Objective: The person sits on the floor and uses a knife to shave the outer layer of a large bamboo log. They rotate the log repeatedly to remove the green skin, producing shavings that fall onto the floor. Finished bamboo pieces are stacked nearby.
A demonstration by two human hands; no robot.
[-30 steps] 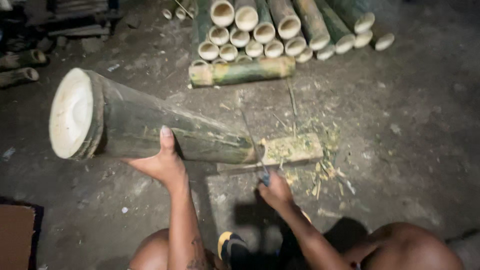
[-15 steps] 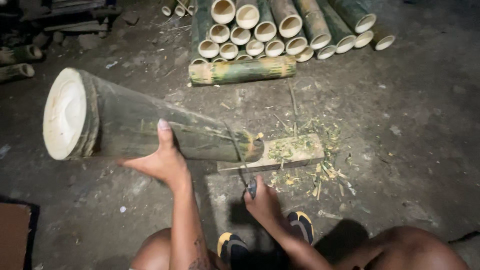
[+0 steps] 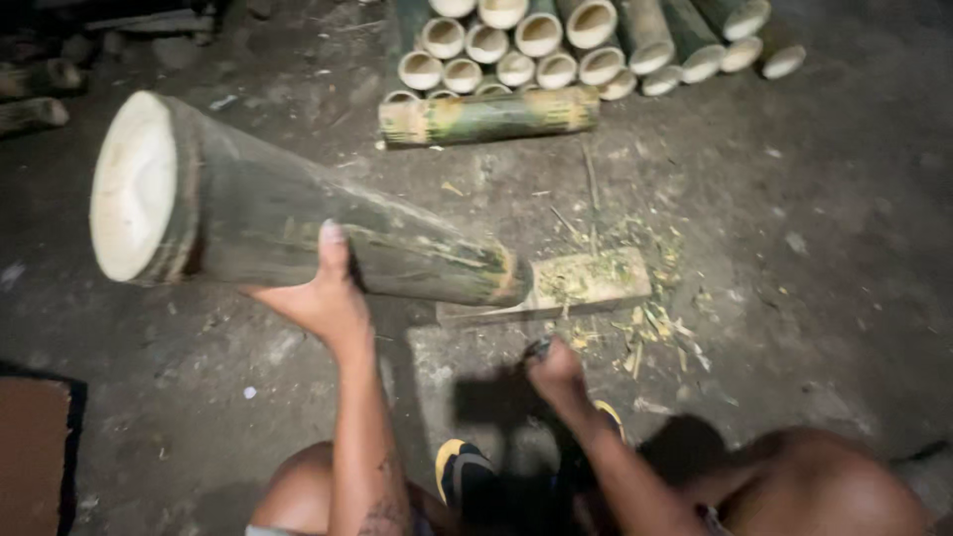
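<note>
Under the thick bamboo section (image 3: 288, 223), your left hand (image 3: 320, 296) cups it from below, thumb up its side (fingers hidden behind), its far end resting on the wooden block (image 3: 586, 281). Your right hand (image 3: 554, 369) hangs low, fist curled round a dark tool handle (image 3: 539, 348).

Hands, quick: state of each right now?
Left hand: closed around the big bamboo section, holding it.
Right hand: fist shut on a dark tool handle; tool unclear.

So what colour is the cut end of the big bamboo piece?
Pale cream cut end, ringed by dark green skin; head view.
</note>
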